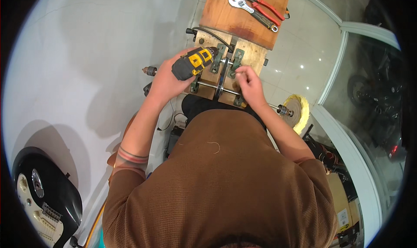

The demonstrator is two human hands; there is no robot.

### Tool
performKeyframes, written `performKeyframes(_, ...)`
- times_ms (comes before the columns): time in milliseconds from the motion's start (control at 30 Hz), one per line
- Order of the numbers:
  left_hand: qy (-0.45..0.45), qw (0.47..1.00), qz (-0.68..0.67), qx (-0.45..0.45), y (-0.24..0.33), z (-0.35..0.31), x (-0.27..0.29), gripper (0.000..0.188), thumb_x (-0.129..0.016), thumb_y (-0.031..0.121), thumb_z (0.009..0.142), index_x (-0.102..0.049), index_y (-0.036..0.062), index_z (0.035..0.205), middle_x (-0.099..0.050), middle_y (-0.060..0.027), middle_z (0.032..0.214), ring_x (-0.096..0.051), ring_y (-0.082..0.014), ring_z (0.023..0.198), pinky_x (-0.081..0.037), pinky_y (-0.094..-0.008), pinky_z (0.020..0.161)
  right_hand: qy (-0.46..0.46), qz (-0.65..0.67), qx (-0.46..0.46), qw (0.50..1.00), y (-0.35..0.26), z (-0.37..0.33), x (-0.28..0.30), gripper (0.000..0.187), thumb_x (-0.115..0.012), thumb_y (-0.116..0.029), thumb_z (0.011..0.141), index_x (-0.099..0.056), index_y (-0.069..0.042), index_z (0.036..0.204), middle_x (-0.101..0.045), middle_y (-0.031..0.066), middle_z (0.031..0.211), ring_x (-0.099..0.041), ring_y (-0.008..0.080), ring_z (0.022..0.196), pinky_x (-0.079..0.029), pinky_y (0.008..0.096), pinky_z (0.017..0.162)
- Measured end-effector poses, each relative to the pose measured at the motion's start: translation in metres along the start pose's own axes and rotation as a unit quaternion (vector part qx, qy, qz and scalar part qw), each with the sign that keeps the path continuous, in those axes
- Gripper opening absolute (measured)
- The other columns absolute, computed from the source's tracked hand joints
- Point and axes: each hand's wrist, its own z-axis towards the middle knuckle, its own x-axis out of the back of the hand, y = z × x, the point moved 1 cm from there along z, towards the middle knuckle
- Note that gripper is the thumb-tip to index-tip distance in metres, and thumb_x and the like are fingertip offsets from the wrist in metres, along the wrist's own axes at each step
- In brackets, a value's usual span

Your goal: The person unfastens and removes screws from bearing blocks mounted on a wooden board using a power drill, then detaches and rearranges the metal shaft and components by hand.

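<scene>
My left hand (164, 77) is wrapped around a yellow and black cordless drill (196, 63), its front end by a green bearing block (217, 60) on the wooden base (248, 49). My right hand (252, 88) is closed, thumb and fingers drawn together beside the other upper green bearing block (236, 60). Whatever lies in those fingers is too small to make out. Between the blocks a dark belt (222, 77) runs down to a pulley on a long steel shaft (207, 85). That shaft carries a yellow-edged buffing wheel (297, 112) at the right.
Red-handled pliers (266, 9) and an adjustable wrench (253, 14) lie on a brown wooden board (219, 11) beyond the base. A drill chuck (150, 70) sticks out at the left. A black electric guitar (52, 191) stands lower left; a white-framed glass door (362, 74) is at the right.
</scene>
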Motion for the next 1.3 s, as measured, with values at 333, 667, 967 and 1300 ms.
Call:
performKeyframes(333,-0.045,0.991,0.122,-0.012,-0.011,0.034,-0.007,0.067,-0.079,0.010,0.084,-0.068,0.0214,0.149,-0.081,-0.0158,0.122,-0.076,-0.0403,0.112,-0.061,-0.0435,0.097,0.073,0.533,-0.282,0.795,0.015,0.010,0.048,0.012,-0.050,-0.014,0.108,-0.057,-0.008,0.117,-0.064,0.0080,0.099,-0.066,0.0241,0.091,-0.054,0.0366,0.081)
performKeyframes(667,-0.062,0.990,0.121,-0.043,-0.007,0.038,-0.004,0.074,-0.080,0.004,0.080,-0.066,0.0222,0.150,-0.080,-0.0149,0.125,-0.075,-0.0400,0.115,-0.061,-0.0428,0.097,0.062,0.503,-0.318,0.801,0.033,0.002,0.047,0.019,-0.048,-0.020,0.115,-0.060,-0.007,0.123,-0.063,0.0053,0.097,-0.064,0.0209,0.078,-0.054,0.0352,0.074)
performKeyframes(967,-0.125,0.914,0.362,-0.136,0.017,0.035,-0.004,0.064,-0.078,0.017,0.089,-0.067,0.0204,0.152,-0.080,-0.0097,0.114,-0.076,-0.0348,0.102,-0.059,-0.0465,0.087,0.081,0.286,-0.289,0.910,-0.011,0.021,0.024,0.016,-0.052,-0.017,0.116,-0.061,-0.005,0.124,-0.062,0.0011,0.096,-0.060,0.0155,0.078,-0.053,0.0339,0.076)
performKeyframes(1300,-0.124,0.894,0.369,-0.221,0.007,0.050,0.014,0.018,-0.073,0.014,0.085,-0.072,0.0109,0.102,-0.074,-0.0089,0.094,-0.071,-0.0353,0.088,-0.053,-0.0479,0.075,0.008,-0.037,0.241,0.970,-0.149,0.059,-0.050,0.024,-0.077,-0.018,0.090,-0.062,-0.008,0.105,-0.058,0.0126,0.104,-0.057,0.0362,0.101,-0.046,0.0493,0.096)
